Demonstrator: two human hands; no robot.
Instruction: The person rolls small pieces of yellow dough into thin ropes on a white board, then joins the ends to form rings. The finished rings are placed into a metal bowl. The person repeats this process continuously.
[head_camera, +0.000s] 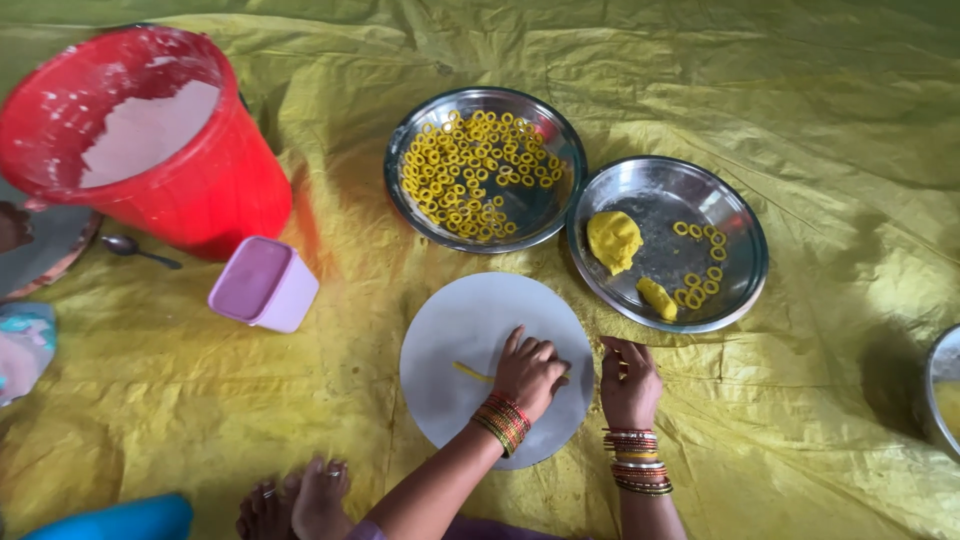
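Left hand (528, 372) flat, fingers spread on dough strip (472, 373) mid-board (450, 340); right hand (628, 382) loosely curled at its edge.

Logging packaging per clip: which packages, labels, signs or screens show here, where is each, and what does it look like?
No labels, signs or screens show. Containers only:
Lidded box: left of the round white board, squarish, pale pink.
Red bucket: upper left, round, smeared with white powder inside.
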